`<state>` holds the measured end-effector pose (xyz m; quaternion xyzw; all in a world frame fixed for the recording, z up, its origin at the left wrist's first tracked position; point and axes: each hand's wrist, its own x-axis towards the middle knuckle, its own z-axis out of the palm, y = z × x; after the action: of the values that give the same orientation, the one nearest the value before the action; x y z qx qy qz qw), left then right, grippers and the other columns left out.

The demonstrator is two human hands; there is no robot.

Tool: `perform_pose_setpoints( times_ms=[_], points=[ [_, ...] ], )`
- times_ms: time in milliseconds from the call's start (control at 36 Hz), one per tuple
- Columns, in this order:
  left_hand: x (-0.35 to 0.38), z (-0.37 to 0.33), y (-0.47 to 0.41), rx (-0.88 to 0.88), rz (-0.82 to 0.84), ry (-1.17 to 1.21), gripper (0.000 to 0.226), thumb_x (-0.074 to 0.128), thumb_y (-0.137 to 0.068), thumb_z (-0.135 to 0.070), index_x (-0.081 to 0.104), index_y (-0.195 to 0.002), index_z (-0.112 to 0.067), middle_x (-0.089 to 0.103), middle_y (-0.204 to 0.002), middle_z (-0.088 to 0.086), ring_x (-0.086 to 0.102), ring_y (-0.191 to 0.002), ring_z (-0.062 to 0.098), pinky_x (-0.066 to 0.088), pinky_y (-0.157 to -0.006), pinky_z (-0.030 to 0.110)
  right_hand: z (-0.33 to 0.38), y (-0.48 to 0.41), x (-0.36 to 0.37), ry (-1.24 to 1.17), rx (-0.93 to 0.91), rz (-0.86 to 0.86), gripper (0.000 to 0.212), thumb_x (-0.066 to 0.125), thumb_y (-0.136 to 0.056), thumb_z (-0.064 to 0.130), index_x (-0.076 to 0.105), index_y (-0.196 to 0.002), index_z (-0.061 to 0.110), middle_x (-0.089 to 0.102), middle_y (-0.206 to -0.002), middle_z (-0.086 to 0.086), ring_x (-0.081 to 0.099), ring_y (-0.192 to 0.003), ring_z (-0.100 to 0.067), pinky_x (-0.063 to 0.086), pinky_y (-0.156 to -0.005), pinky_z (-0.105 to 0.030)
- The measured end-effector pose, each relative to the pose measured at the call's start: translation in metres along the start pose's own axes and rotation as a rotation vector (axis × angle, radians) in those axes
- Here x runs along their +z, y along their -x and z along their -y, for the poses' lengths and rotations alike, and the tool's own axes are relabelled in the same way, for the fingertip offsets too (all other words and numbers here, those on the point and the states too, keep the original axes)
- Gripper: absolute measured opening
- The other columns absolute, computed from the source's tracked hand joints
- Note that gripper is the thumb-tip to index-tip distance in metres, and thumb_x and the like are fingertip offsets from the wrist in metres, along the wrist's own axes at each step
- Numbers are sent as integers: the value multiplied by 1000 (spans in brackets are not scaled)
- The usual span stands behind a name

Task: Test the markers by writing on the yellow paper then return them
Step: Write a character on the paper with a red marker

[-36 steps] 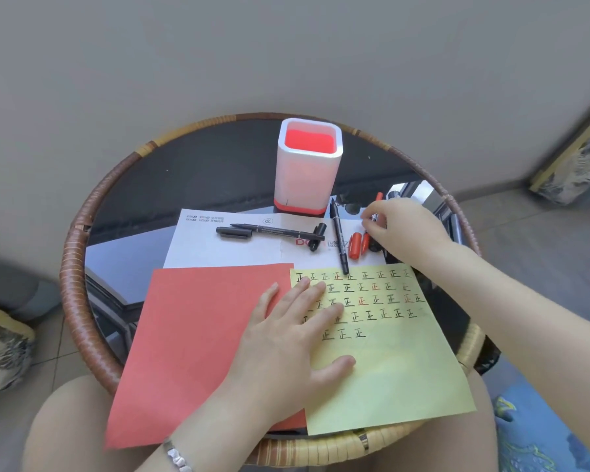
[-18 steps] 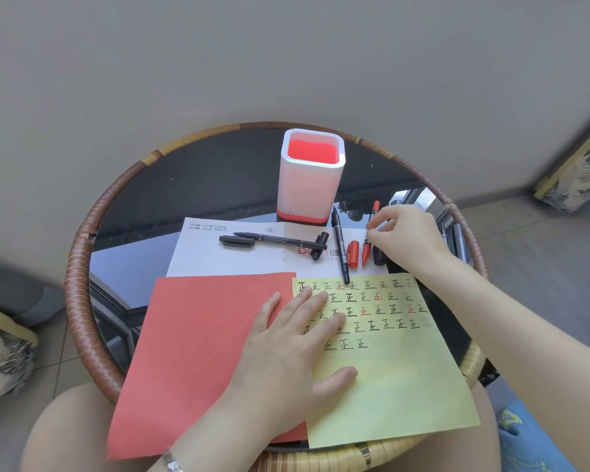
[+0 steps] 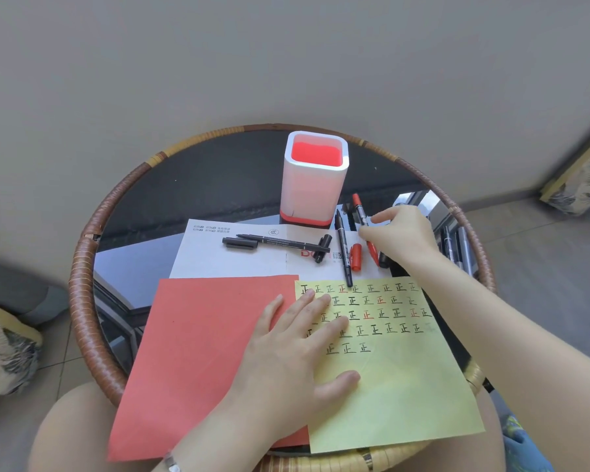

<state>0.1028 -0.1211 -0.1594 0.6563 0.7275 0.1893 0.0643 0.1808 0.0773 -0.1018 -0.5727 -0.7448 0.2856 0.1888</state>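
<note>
You're grabbing the next one: right hand (image 3: pixel 401 235) is pinching the red marker (image 3: pixel 358 207) by the pen holder (image 3: pixel 315 185), left hand (image 3: pixel 297 356) is lying flat, pinning the yellow paper (image 3: pixel 406 393). Next you're probably needing blank space under the rows

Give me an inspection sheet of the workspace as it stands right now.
Surface: round table, rattan rim, dark glass top.
Job's things: yellow paper with rows of test marks; red marker; black marker lying beside it; second black marker on the white sheet; white pen holder upright behind them.
Clutter: red paper; white sheet; red cap; black cap; what look like more pens near the right rim.
Hands: left hand flat across the red and yellow papers; right hand pinches the red marker.
Cables: nothing seen.
Surroundings: plain wall, tiled floor, patterned cushion at left.
</note>
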Motion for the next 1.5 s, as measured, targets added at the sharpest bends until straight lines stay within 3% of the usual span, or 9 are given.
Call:
perform_pose_setpoints(
  times_ms=[111, 194, 306, 389, 667, 861, 1111, 1278, 1500],
  points=[
    [0, 1, 0, 0, 1, 3, 55, 42, -71, -67, 59, -115, -37, 55, -131, -7, 46, -126, 12, 19, -102, 40, 0, 21, -15, -337, 15, 4, 36, 61, -83, 18, 62, -117, 8, 63, -112, -5, 54, -96, -12, 42, -84, -27],
    [1, 1, 0, -2, 10, -11, 55, 41, -72, -67, 58, -116, -38, 55, -131, -7, 45, -126, 11, 19, -103, 40, -7, 45, -24, -448, 8, 2, 27, 57, -85, 16, 62, -100, -6, 65, -99, -26, 54, -80, -14, 51, -91, -43],
    [0, 0, -1, 3, 25, -28, 56, 40, -73, -67, 60, -115, -37, 56, -131, -6, 46, -126, 13, 20, -102, 40, -22, 74, -32, -494, -101, -28, 7, 59, -86, 17, 65, -85, 13, 62, -72, 2, 51, -57, 0, 46, -54, -10],
    [0, -1, -1, 4, 29, -41, 56, 40, -73, -66, 60, -116, -36, 55, -131, -5, 46, -126, 13, 20, -102, 40, -32, 92, -34, -518, -164, -60, 22, 59, -85, 11, 50, -65, 15, 58, -53, 0, 53, -48, -2, 45, -52, -14],
    [1, -7, -2, 23, 9, -95, 55, 41, -72, -55, 61, -116, -28, 59, -127, 3, 50, -123, 22, 22, -98, 46, -58, 124, -21, -569, -139, 180, 16, 58, -74, 36, 68, -86, 32, 74, -87, 6, 68, -88, -9, 52, -82, -26],
    [-1, -14, -9, 15, 27, -106, 60, 39, -74, -62, 64, -110, -22, 57, -129, 5, 47, -125, 22, 20, -99, 45, -53, 125, -11, -685, -53, 11, 18, 72, -66, 31, 60, -64, 18, 65, -59, 1, 60, -58, -6, 44, -56, -12],
    [3, -16, -9, 47, 59, -53, 68, 40, -74, -62, 59, -119, -16, 52, -135, 0, 42, -129, 16, 20, -102, 41, -51, 123, -4, -686, 30, 1, 13, 71, -75, 22, 62, -66, 18, 70, -65, -6, 65, -60, -10, 51, -62, -21],
    [2, -18, -10, 46, 57, -3, 62, 40, -74, -62, 57, -122, -28, 52, -135, 0, 42, -129, 17, 19, -103, 41, -50, 125, -2, -658, 74, -149, 35, 73, -76, 18, 50, -54, 3, 54, -42, -3, 50, -37, -4, 40, -44, -10],
    [2, -18, -10, 37, 64, 33, 63, 41, -73, -63, 58, -122, -28, 51, -136, 1, 41, -130, 17, 18, -104, 42, -45, 130, -1, -458, 21, -134, 34, 64, -80, 7, 44, -53, 5, 58, -57, -26, 51, -42, 0, 36, -47, -6]
  ],
)
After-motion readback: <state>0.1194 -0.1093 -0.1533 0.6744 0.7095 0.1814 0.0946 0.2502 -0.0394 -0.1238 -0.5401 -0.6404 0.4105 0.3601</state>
